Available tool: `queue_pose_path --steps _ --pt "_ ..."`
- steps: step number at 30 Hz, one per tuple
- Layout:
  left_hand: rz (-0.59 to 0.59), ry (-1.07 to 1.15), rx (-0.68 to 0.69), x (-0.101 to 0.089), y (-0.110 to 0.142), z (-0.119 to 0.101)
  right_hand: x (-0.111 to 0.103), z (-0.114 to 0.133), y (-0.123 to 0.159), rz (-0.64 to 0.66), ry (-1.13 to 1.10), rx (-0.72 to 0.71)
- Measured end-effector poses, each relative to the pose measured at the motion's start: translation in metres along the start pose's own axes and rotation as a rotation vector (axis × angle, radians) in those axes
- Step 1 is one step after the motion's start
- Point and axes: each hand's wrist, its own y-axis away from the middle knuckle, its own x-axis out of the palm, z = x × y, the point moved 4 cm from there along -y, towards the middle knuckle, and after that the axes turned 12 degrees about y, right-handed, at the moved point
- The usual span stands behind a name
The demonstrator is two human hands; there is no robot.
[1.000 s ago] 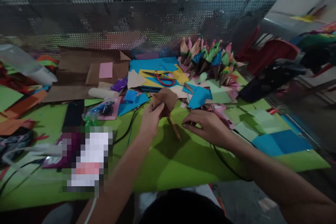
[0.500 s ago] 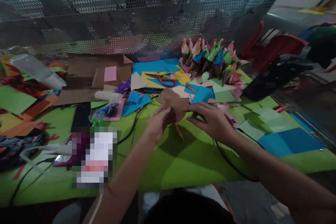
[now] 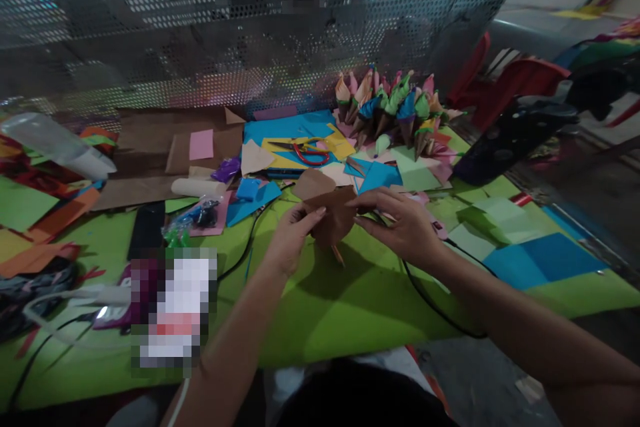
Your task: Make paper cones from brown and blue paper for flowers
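A piece of brown paper [image 3: 336, 217] is held up over the green table, bent across its upper part. My left hand [image 3: 295, 232] pinches its left side between thumb and fingers. At the paper's upper right corner, the fingers of my right hand [image 3: 397, 219] close on the edge. Just behind it shows a rounded, lighter brown paper shape [image 3: 313, 181]; whether the two are one piece I cannot tell. Below the paper, the end of a pencil [image 3: 339, 257] sticks out. Red-handled scissors [image 3: 311, 155] lie beyond my hands on yellow paper.
Small paper cones with coloured swirled tops [image 3: 395, 107] stand grouped at the back right. A dark bottle [image 3: 510, 140] leans beside them. A glue gun [image 3: 435, 223] with a black cord lies behind my right hand. At left are a phone [image 3: 180, 307], a clear bottle [image 3: 55, 143] and coloured papers.
My right hand has come to the paper's edge, and the paper now shows a bend across its top. The view has shifted slightly to the right.
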Motion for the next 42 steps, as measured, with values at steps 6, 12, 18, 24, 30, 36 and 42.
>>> queue_pose_path --steps 6,12,18,24,30,36,42 --pt "-0.031 0.032 0.07 0.0 -0.002 -0.001 0.007 0.001 0.003 0.068 -0.008 -0.013" --pt "-0.009 0.017 0.02 0.003 0.0 0.002 0.013 0.001 0.004 0.102 -0.051 -0.03" --pt "0.019 0.044 -0.006 0.005 0.0 0.006 0.011 -0.003 0.004 0.064 -0.102 0.02" --pt "0.067 0.045 -0.011 0.007 0.0 0.01 0.014 -0.005 0.004 0.084 -0.102 0.011" --pt "0.072 0.006 0.002 0.007 0.0 0.011 0.015 -0.007 0.005 0.042 -0.124 0.064" --pt "0.157 -0.099 -0.005 0.011 0.002 0.014 0.012 -0.011 0.003 -0.039 -0.127 0.158" --pt "0.25 -0.242 0.069 0.016 0.006 0.015 0.006 -0.01 0.0 -0.053 -0.118 0.245"
